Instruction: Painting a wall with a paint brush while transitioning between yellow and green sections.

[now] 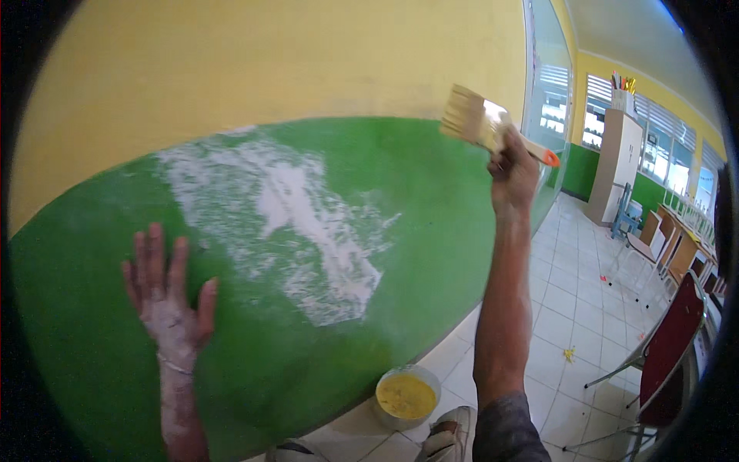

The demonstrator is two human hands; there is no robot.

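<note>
Paintbrush (486, 123), wide and flat, held aloft right of centre in front of a two-coloured wall (431, 208), bristles pointing up and left, orange-tipped handle slanting down to the right. Clasped in the fingers of the right hand (514, 171), with a dark sleeve (509, 427) lower down that arm. Impossible to tell whether bristles and wall touch. At left, the left hand (171, 308), smudged whitish, holding nothing, fingers spread, palm toward the wall's green lower part; around the wrist, a thin band (175, 366). Between the two hands, a ragged white patch (296, 200) over the green, streaky at its edges. Above, yellow. On the pale tiled floor (554, 316) near the wall's foot, a round bucket (396, 422) with yellow contents (406, 396), close to the shoes (448, 440). Farther right, a dark red chair (670, 346) and a tall pale cabinet (618, 158).
</note>
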